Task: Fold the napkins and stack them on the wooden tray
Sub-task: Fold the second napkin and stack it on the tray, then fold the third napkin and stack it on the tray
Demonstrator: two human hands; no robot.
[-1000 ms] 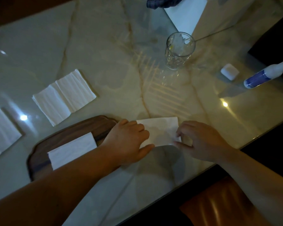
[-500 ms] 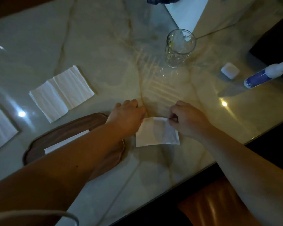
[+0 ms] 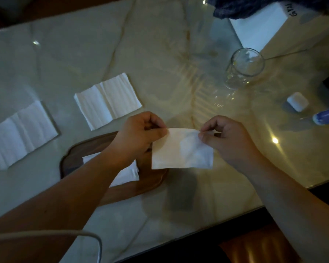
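Note:
A folded white napkin (image 3: pixel 181 149) hangs in the air above the table's near edge. My left hand (image 3: pixel 139 135) pinches its top left corner and my right hand (image 3: pixel 226 137) pinches its top right corner. Below my left forearm lies the dark wooden tray (image 3: pixel 150 179), with a folded napkin (image 3: pixel 125 174) on it, partly hidden by the arm. Two unfolded white napkins lie flat on the marble: one (image 3: pixel 107 100) just beyond the tray, the other (image 3: pixel 20 133) at the far left.
An empty drinking glass (image 3: pixel 243 68) stands at the back right. A small white case (image 3: pixel 297 104) and a blue-and-white tube (image 3: pixel 327 115) lie near the right edge. A white box (image 3: pixel 258 29) and dark cloth (image 3: pixel 235 6) sit at the far right. The table edge runs close below my arms.
Both hands have lifted the folded napkin off the table by its top corners; a second ago they pressed it flat beside the tray.

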